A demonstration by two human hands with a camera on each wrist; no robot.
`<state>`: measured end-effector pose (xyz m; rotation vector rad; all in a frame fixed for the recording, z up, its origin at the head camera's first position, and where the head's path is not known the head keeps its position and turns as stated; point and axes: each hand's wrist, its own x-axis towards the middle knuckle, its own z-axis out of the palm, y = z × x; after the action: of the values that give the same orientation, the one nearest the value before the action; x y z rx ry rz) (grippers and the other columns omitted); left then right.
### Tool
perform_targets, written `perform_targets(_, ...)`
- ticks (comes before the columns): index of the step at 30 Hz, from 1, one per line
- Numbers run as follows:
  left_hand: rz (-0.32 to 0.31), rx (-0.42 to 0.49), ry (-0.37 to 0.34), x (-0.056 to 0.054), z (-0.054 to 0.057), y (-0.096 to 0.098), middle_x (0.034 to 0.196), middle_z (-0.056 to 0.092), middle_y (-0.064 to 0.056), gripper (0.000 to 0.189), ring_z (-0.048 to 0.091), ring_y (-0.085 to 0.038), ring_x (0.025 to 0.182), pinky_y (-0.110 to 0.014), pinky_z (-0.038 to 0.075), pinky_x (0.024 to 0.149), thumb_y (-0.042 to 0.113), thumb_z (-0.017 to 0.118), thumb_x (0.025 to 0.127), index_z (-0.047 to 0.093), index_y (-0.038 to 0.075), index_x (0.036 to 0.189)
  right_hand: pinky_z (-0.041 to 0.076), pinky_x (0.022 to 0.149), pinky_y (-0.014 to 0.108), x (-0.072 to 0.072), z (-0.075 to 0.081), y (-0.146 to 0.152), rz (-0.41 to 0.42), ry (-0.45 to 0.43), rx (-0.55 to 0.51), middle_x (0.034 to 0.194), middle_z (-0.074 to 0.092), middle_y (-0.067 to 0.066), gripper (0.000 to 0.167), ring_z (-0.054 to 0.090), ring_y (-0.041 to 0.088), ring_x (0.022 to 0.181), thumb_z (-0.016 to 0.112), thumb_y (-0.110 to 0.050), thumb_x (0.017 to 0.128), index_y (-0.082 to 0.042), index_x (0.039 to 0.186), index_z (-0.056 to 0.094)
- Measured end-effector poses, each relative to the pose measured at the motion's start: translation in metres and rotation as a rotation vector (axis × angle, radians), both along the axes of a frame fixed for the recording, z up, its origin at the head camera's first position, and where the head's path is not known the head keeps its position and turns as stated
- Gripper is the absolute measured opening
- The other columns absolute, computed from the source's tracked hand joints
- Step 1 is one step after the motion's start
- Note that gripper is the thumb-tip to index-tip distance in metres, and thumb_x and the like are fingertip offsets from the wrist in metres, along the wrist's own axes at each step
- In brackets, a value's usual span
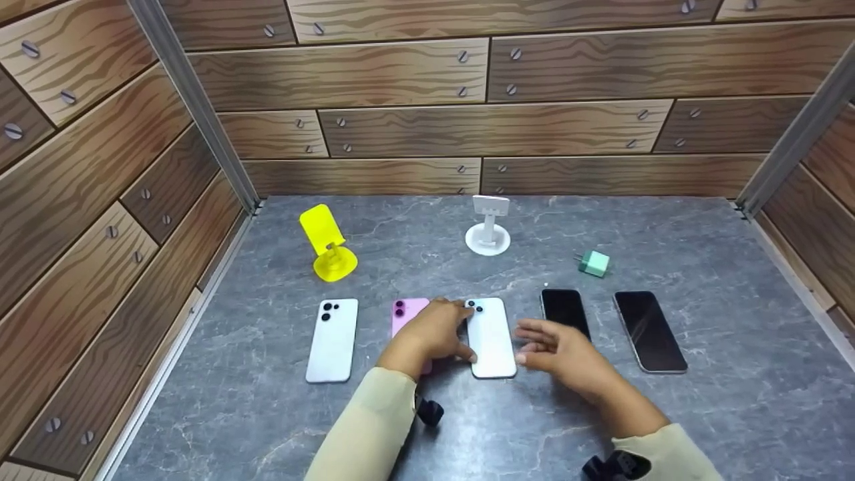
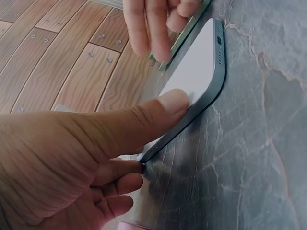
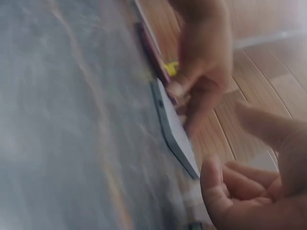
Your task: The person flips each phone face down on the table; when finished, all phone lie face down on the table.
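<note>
My left hand (image 1: 437, 331) touches the left side of a white smartphone (image 1: 492, 341) lying camera side up. The thumb lies on its lower left edge, near the charging-port end in the left wrist view, and a forefinger reaches its camera corner. Under that hand is a pink smartphone (image 1: 409, 314), mostly covered. My right hand (image 1: 564, 354) hovers off the white phone's right side with fingers loosely bent and holds nothing. Partly behind it lies a black-screened smartphone (image 1: 564, 310). In the right wrist view, the white phone (image 3: 175, 129) appears between both hands, somewhat blurred.
A pale smartphone (image 1: 332, 341) lies at the left, and another dark-screened smartphone (image 1: 649, 332) at the right. Behind the row stand a yellow phone stand (image 1: 334, 262) and a white phone stand (image 1: 488, 237). A green charger plug (image 1: 594, 263) lies right of them. Wood-patterned walls (image 1: 401, 73) enclose the grey marbled table.
</note>
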<state>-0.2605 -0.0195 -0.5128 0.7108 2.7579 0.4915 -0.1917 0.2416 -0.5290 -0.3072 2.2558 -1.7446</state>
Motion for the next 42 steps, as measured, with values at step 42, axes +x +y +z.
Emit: perform_targets(42,0.020,0.063,-0.022,0.000,-0.005,-0.003,0.164,0.057,-0.008,0.087,0.055,-0.028,0.147,-0.039,0.045,0.124,0.035,0.100,0.079,0.063,0.012,0.155,0.057,0.090,0.014,0.017,-0.004,0.093,-0.148,0.029,0.257,0.156,0.055,0.035,0.071,0.068,0.031,0.126,0.081,-0.013,0.098,0.016,0.154,0.048)
